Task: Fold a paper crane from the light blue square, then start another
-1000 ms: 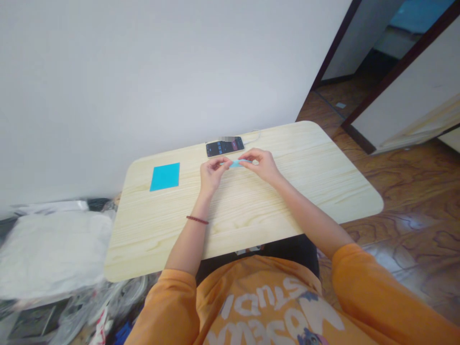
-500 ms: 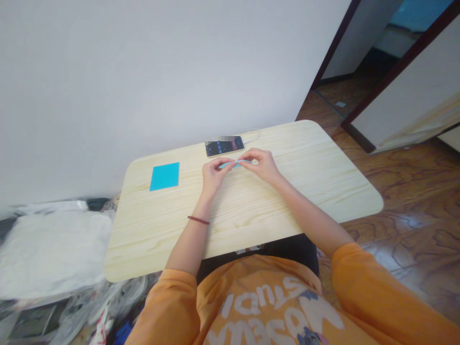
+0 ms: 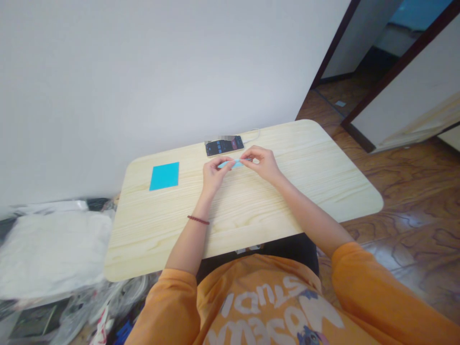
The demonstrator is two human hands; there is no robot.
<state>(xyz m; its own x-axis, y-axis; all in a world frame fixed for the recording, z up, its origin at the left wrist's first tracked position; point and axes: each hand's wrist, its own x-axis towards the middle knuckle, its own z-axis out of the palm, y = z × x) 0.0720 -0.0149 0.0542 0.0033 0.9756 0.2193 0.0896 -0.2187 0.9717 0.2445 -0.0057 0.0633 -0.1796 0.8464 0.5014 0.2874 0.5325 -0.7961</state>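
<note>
Pale-blue strip [image 3: 237, 164] in the narrow pinch grip of left hand [image 3: 212, 175] and right hand [image 3: 264, 164]

Your slim, pale-blue strip [image 3: 236, 164], apparently paper, was pinched by your left hand [image 3: 212, 175] toward nine o'clock and your right hand [image 3: 263, 164] toward three. It stretched lengthwise between them at your twelve o'clock, partly hidden by fingers, above or on the bench [image 3: 251, 206].

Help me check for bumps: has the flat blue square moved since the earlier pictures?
No: relative to the table, the flat blue square hasn't shifted any way.
</note>
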